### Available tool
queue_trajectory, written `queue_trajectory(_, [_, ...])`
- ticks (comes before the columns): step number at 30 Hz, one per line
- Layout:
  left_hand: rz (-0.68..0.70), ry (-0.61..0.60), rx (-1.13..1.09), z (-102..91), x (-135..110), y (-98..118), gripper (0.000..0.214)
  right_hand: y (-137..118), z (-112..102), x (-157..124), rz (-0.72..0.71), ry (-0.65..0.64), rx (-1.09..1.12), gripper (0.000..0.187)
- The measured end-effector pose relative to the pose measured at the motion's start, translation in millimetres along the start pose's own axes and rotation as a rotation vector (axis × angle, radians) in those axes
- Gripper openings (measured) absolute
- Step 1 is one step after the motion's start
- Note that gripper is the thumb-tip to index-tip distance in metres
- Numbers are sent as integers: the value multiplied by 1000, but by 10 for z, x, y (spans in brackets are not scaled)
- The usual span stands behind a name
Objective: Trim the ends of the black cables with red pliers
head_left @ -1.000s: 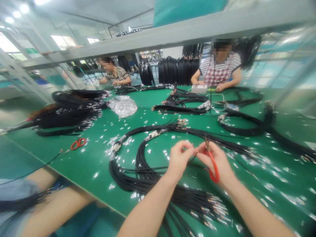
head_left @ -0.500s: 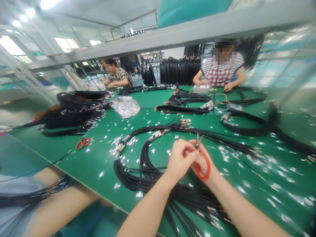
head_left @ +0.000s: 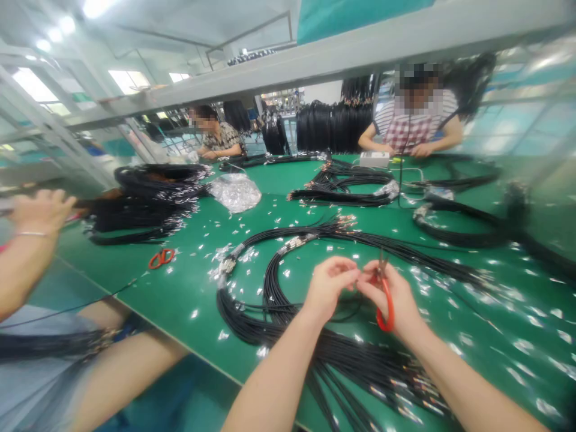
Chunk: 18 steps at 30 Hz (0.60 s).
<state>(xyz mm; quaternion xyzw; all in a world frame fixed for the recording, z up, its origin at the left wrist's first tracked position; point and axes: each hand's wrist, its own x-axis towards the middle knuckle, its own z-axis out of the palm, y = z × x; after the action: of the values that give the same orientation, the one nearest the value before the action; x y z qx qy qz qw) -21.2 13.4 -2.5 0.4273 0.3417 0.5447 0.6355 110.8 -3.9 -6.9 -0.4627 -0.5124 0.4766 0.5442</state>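
Above the table, my left hand (head_left: pixel 330 285) is closed in a pinch, its fingertips meeting those of my right hand. A thin black cable (head_left: pixel 353 313) curves up to the pinch; its end is hidden by the fingers. My right hand (head_left: pixel 402 297) holds a pair of red-handled scissors (head_left: pixel 386 309), blades pointing up and slightly parted. Beneath my forearms lies a bundle of black cables (head_left: pixel 240 327), bent in a curve and bound with clear wrap. A second curved bundle (head_left: pixel 272 282) lies inside it, with metal ends showing.
Another pair of red-handled scissors (head_left: pixel 161 258) lies at the left. Behind it are a clear plastic bag (head_left: pixel 236 193) and heaped black cables (head_left: pixel 139 207). Scraps litter the green table (head_left: pixel 216 225). A co-worker's arm (head_left: pixel 27 252) reaches in from the left; two people sit across.
My hands have moved slightly right, and the scissors have shifted right with my right hand. The cable loop now shows below my fingers. A co-worker's arm has appeared at the left.
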Motion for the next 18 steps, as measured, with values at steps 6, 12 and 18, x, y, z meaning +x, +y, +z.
queue_trajectory(6, [-52,-80,-122,-20,19,2,17,54,-74,28,-32,-8,-89,28])
queue_trajectory(12, [10,54,-55,14,4,-25,21,-5,-47,19,-57,27,-118,28])
queue_trajectory(18, [81,160,87,91,-35,-23,9,-26,1,-8,-87,57,-140,27])
